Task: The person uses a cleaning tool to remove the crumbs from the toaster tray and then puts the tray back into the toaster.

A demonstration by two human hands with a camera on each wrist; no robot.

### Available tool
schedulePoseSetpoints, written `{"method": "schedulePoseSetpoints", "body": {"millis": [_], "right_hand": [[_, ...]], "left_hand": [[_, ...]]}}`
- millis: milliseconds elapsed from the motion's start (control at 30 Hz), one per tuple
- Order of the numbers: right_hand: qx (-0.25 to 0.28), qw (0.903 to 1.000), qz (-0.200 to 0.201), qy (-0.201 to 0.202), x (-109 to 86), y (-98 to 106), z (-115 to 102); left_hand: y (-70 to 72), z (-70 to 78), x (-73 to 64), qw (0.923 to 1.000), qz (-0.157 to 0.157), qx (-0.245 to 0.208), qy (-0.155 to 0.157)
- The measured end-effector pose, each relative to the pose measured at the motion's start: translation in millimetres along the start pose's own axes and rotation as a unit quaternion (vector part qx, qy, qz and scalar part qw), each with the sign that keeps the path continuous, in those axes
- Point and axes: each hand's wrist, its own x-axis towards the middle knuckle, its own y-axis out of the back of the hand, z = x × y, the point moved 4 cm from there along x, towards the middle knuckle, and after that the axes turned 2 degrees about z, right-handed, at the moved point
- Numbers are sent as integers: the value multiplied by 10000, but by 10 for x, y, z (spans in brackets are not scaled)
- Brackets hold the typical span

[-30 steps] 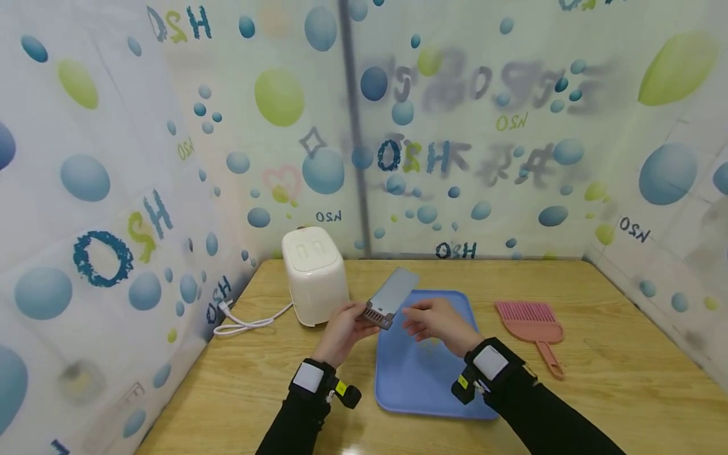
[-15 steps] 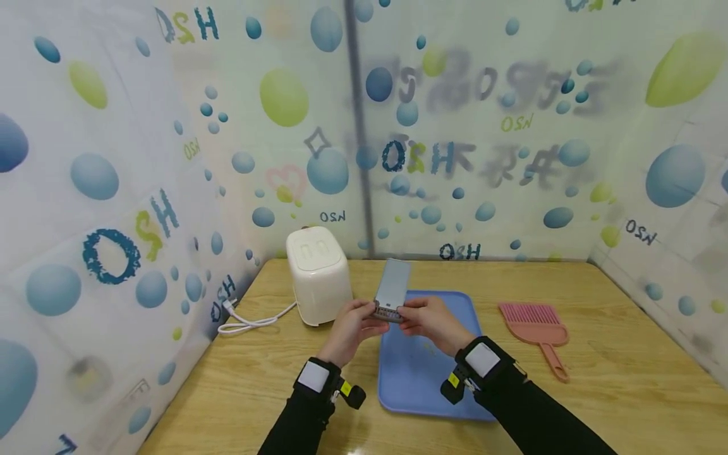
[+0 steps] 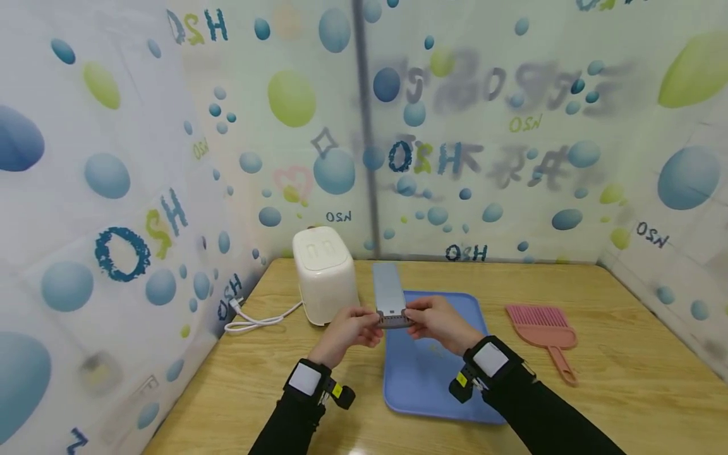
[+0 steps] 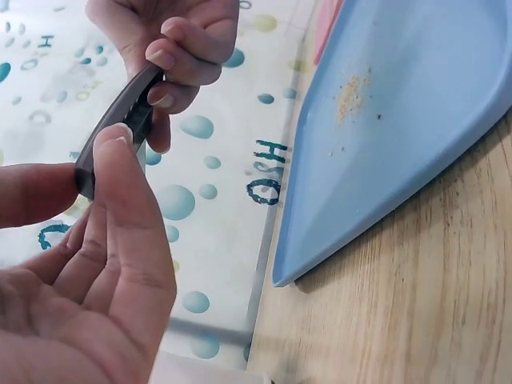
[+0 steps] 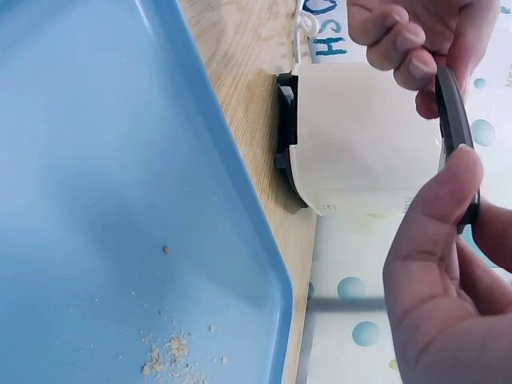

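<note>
A flat silver crumb tray (image 3: 388,287) with a grey-brown handle edge is held up between both hands in the head view, its plate pointing away from me. My left hand (image 3: 345,332) pinches the left end of that edge between thumb and fingers. At the right end, my right hand (image 3: 445,323) pinches it the same way. Both wrist views show the dark curved handle edge (image 5: 454,116) nearly side-on, most of the plate hidden. Behind the left hand stands a white toaster (image 3: 325,278). Below the right hand lies a blue tray (image 3: 443,398), with crumbs (image 4: 352,98) on it.
A pink dustpan-shaped brush (image 3: 543,327) lies on the wooden table (image 3: 620,354) to the right. The toaster's white cord (image 3: 261,323) is bundled at the left. Patterned curtains (image 3: 500,114) enclose the table's back and sides.
The right hand, earlier beside the crumb tray, now pinches its right end. The plate has swung from a rightward slant to pointing nearly straight away. The head view has shifted slightly left.
</note>
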Motion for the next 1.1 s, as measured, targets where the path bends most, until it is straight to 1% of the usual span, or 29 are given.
{"method": "schedulePoseSetpoints", "body": {"millis": [200, 333, 400, 433, 500, 567, 633, 733, 767, 800, 833, 867, 900, 967, 1000, 1033, 1067, 1100], "right_hand": [[-47, 9993, -363, -55, -1, 6, 30], [-121, 9986, -492, -136, -13, 0, 78], [-199, 9980, -561, -205, -27, -8, 111], [-242, 9976, -605, -236, -32, -12, 131], [-310, 9966, -704, -291, -44, -21, 172], [-338, 9956, -804, -343, -54, -27, 212], [-357, 9946, -894, -379, -59, -34, 252], [-385, 9933, -1015, -405, -62, -50, 295], [-401, 9928, -1050, -410, -61, -55, 307], [-419, 9924, -1085, -405, -62, -63, 312], [-437, 9919, -1119, -405, -65, -65, 319], [-446, 9916, -1147, -406, -69, -69, 324], [-458, 9912, -1174, -407, -73, -73, 330], [-467, 9905, -1219, -433, -79, -88, 344], [-475, 9901, -1245, -441, -82, -98, 350], [-499, 9897, -1266, -451, -83, -110, 359], [-521, 9893, -1282, -462, -83, -124, 367], [-550, 9888, -1300, -481, -83, -139, 377]], "left_hand": [[36, 1, -67, 9983, -407, 424, 30], [67, -38, -99, 9954, -677, 677, 47], [97, -71, -112, 9940, -755, 787, 75], [118, -88, -115, 9937, -740, 837, 68], [173, -107, -122, 9939, -608, 918, -4], [246, -112, -122, 9947, -314, 966, -125], [340, -95, -127, 9937, 110, 1065, -317], [501, -37, -139, 9869, 873, 1201, -638], [556, -1, -144, 9822, 1151, 1262, -778], [612, 44, -155, 9757, 1452, 1344, -939], [661, 94, -163, 9671, 1772, 1462, -1098], [711, 144, -166, 9569, 2075, 1558, -1305], [760, 199, -168, 9443, 2383, 1688, -1514], [847, 314, -174, 9165, 2919, 1919, -1950], [884, 364, -176, 9043, 3121, 2006, -2113], [915, 411, -171, 8936, 3261, 2099, -2261], [941, 453, -160, 8861, 3325, 2171, -2393], [963, 491, -144, 8819, 3350, 2242, -2444]]}}
